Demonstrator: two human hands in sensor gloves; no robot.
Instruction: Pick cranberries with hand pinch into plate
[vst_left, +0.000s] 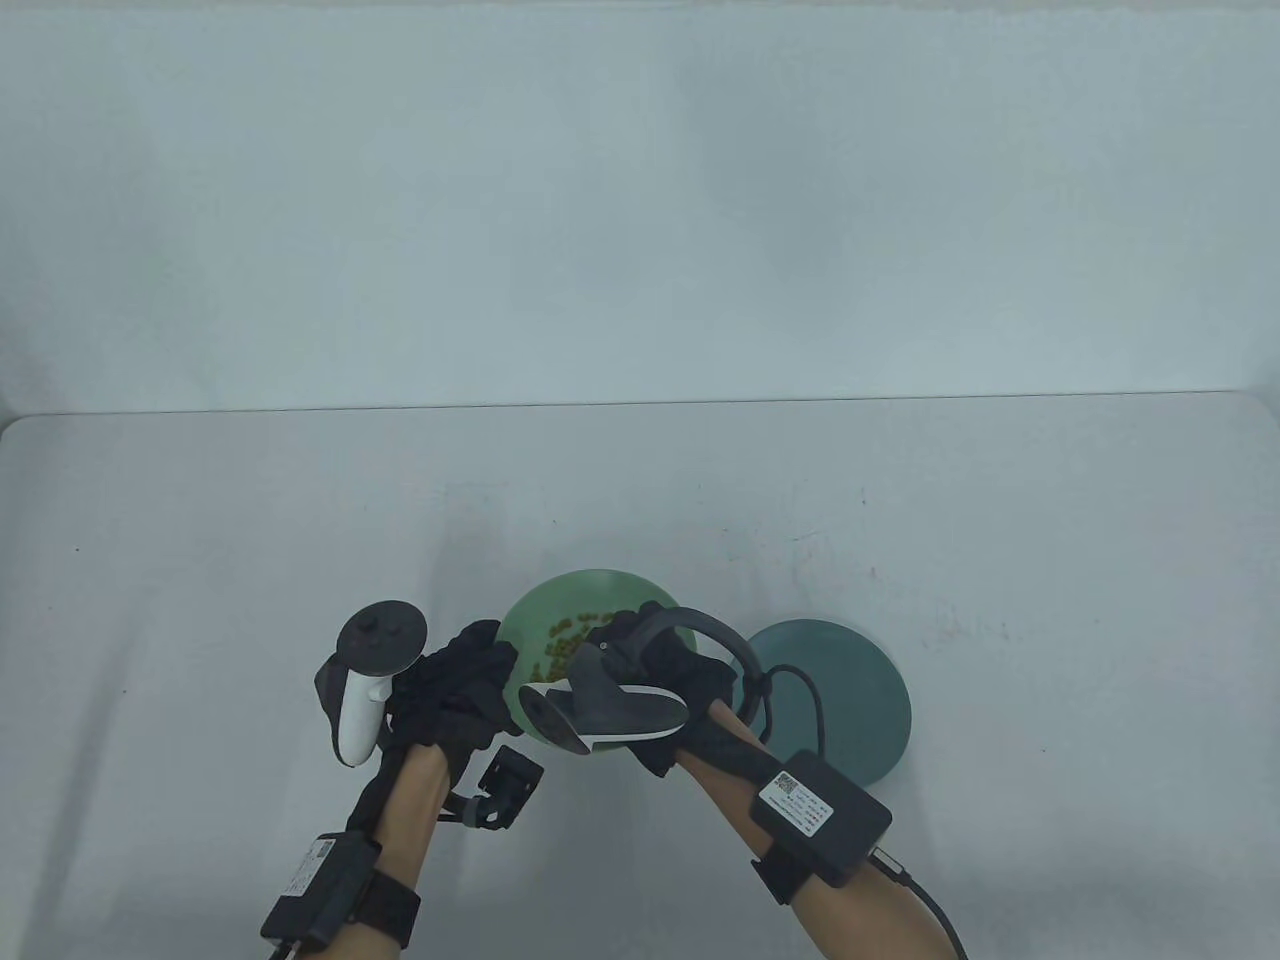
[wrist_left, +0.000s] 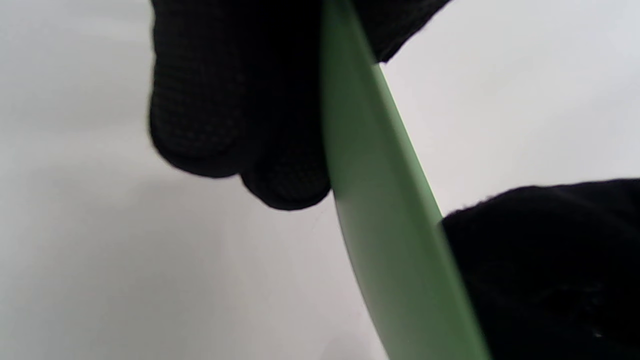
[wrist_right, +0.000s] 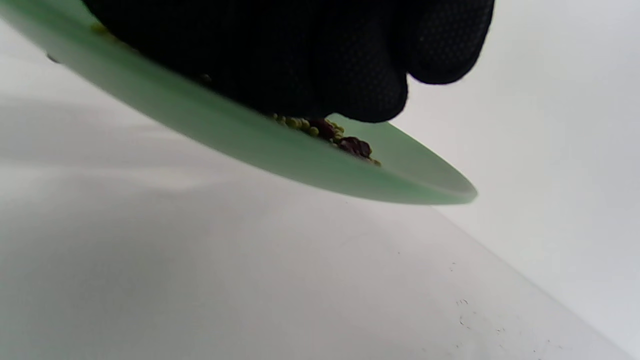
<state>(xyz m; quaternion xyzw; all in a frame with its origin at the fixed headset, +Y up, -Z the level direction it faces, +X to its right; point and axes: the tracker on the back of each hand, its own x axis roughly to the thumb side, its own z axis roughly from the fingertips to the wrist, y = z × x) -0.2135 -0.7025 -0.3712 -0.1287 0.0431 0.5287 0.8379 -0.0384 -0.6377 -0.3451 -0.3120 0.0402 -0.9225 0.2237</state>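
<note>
A light green plate (vst_left: 560, 600) holds yellow-green bits (vst_left: 560, 640) and dark red cranberries (wrist_right: 352, 146). My left hand (vst_left: 490, 665) grips the plate's left rim; in the left wrist view its fingers (wrist_left: 225, 110) lie on both sides of the rim (wrist_left: 380, 200). My right hand (vst_left: 610, 640) is over the plate with its fingers (wrist_right: 320, 65) bunched down on the pile, right beside the cranberries. Whether it holds a cranberry is hidden. A dark teal plate (vst_left: 860, 690) lies to the right of the green one, partly under my right forearm.
The grey table (vst_left: 300, 520) runs back to a pale wall (vst_left: 640, 200). A cable (vst_left: 815, 700) from my right wrist crosses the teal plate.
</note>
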